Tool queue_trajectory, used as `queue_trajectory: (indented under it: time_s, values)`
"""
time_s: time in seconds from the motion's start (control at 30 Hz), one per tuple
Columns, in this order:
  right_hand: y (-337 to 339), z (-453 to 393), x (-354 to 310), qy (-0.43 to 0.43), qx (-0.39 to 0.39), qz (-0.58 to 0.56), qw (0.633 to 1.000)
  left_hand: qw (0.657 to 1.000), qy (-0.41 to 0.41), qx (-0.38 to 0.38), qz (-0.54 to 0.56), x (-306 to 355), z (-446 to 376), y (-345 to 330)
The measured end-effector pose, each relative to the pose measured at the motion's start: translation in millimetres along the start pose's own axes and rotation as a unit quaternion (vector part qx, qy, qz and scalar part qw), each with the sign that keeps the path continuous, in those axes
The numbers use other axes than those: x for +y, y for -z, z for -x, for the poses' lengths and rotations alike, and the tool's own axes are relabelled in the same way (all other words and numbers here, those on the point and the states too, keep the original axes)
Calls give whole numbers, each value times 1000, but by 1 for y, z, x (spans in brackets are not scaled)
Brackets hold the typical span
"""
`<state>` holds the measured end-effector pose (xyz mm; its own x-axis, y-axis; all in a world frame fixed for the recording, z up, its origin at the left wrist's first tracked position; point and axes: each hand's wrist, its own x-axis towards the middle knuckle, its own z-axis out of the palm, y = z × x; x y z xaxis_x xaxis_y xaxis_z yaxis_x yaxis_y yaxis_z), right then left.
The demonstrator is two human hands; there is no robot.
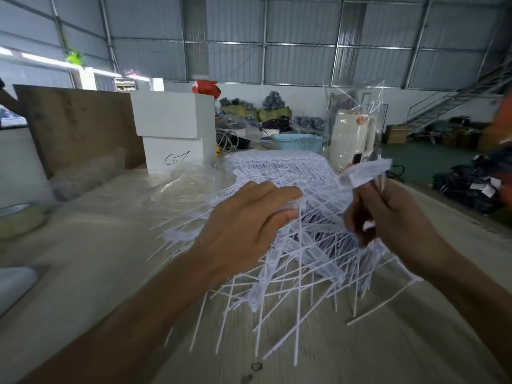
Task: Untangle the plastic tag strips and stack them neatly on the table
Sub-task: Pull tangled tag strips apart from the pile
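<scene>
Separation step in hand, by my reading: tangled heap of plastic tag strips point(302, 261) sits on the table point(110, 273) directly before the person, thin tails crossing in every direction. Left hand point(243, 225) lies on the heap's upper left side, fingers curled over its top edge, gripping some strips. Right hand point(388, 214) is raised at the heap's right, pinching a small held bunch point(365, 170) whose flat tag ends stick up above the fingers; motion blur hides exact finger placement. Behind the heap lies a neat stack point(277, 164) of aligned strips, so some of the job looks done, most strips remaining. Next move likely calls for drawing the bunch clear while the left hand pins the heap, slowly, since crossed tails could drag neighbours along. Containers: a blue perforated basket point(297, 141) beyond the stack, contents not visible; a clear plastic bag point(357, 117) around a cream appliance; two white foam boxes point(174, 128), lids on, contents hidden.
</scene>
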<state>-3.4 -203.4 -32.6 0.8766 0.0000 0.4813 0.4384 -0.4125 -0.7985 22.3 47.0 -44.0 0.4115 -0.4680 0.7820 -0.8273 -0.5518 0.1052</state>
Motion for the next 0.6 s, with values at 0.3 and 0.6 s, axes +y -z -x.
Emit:
queue_trajectory:
  time_s: [0.3, 0.6]
  values:
    - [-53, 23, -22, -125, -129, -210, 961, 992, 68, -1, 106, 13, -2, -12]
    - [-39, 15, -15, -146, -125, -281, 940, 985, 99, -90, 109, -10, -1, -6]
